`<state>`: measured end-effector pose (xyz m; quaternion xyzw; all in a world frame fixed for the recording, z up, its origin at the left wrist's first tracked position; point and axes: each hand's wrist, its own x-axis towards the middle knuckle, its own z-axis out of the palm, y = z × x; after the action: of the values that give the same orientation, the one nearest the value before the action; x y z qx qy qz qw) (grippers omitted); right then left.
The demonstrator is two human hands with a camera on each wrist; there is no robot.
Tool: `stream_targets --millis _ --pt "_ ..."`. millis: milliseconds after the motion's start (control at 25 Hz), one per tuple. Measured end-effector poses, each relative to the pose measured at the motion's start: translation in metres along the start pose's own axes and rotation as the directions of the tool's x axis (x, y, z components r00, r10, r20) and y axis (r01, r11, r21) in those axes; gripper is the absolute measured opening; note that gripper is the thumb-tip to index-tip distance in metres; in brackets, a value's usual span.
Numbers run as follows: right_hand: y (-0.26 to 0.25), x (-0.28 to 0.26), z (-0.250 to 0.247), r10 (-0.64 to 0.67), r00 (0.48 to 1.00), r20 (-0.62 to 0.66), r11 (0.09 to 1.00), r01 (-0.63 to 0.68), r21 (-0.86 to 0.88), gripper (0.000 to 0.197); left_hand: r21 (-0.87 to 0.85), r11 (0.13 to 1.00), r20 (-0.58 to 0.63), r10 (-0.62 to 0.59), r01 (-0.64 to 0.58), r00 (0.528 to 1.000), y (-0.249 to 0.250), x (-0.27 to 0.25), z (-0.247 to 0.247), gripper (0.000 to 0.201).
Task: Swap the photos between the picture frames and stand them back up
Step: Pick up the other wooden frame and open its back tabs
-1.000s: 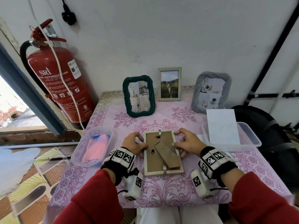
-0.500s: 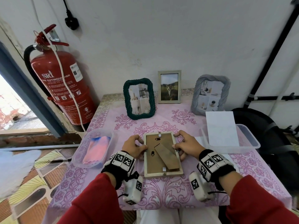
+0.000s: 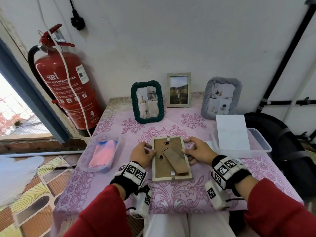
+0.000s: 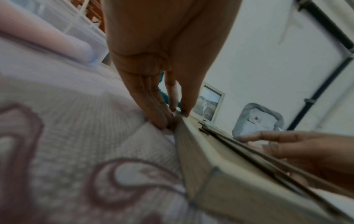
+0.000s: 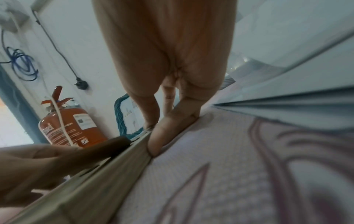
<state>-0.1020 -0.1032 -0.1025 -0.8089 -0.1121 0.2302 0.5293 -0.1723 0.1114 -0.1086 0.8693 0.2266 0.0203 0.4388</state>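
A cream picture frame (image 3: pixel 171 158) lies face down on the pink tablecloth, its brown backing and folded stand facing up. My left hand (image 3: pixel 142 153) pinches its left edge, the thumb on top and the fingers (image 4: pixel 161 115) against the side. My right hand (image 3: pixel 196 151) grips the right edge near the far corner, with fingers (image 5: pixel 162 133) pressed along the frame's side (image 5: pixel 107 174). A white sheet (image 3: pixel 231 132) lies on a clear box at the right. At the back stand a green frame (image 3: pixel 147 102), a cream frame with a cat photo (image 3: pixel 178 89) and a grey frame (image 3: pixel 221 97).
A clear tub holding a pink cloth (image 3: pixel 100 152) sits at the table's left edge. A red fire extinguisher (image 3: pixel 68 93) stands against the wall on the left. A black bag (image 3: pixel 282 142) is beside the table on the right. The wall is right behind the standing frames.
Both hands stay on the sides of the face-down frame, which has hardly moved. The head view has shifted a little.
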Motion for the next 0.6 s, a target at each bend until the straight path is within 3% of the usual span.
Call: stream_targets --millis 80,160,280,360,440,520,600 --pt "-0.003 -0.002 -0.004 -0.001 1.0 -0.005 0.998 0.001 -0.063 0.04 0.142 0.984 -0.091 0.123 -0.109 0.988 0.002 -0.007 0.0 0.027" --pt "-0.007 -0.002 -0.008 -0.032 0.999 -0.044 0.987 0.025 -0.156 0.037 0.182 0.945 -0.082 0.289 -0.271 0.954 0.008 -0.016 -0.004 0.019" --pt "-0.021 0.005 -0.009 -0.164 0.978 -0.128 0.946 0.119 -0.301 0.027 0.156 0.871 0.203 0.434 -0.467 0.878 0.02 -0.029 -0.01 0.009" --pt "-0.033 0.012 -0.006 -0.252 0.963 -0.093 0.894 0.195 -0.403 0.023 0.121 0.834 0.41 0.452 -0.539 0.792 0.027 -0.038 -0.011 0.014" --pt "-0.041 0.019 -0.001 -0.28 0.96 -0.019 0.855 0.24 -0.46 0.023 0.11 0.815 0.529 0.437 -0.569 0.727 0.031 -0.045 -0.008 0.021" --pt "-0.043 0.027 0.004 -0.271 0.962 0.033 0.814 0.248 -0.526 0.026 0.105 0.812 0.57 0.424 -0.574 0.704 0.03 -0.049 -0.006 0.029" --pt "-0.044 0.033 0.006 -0.254 0.965 0.06 0.759 0.237 -0.606 0.029 0.135 0.803 0.56 0.422 -0.58 0.713 0.027 -0.049 -0.006 0.036"
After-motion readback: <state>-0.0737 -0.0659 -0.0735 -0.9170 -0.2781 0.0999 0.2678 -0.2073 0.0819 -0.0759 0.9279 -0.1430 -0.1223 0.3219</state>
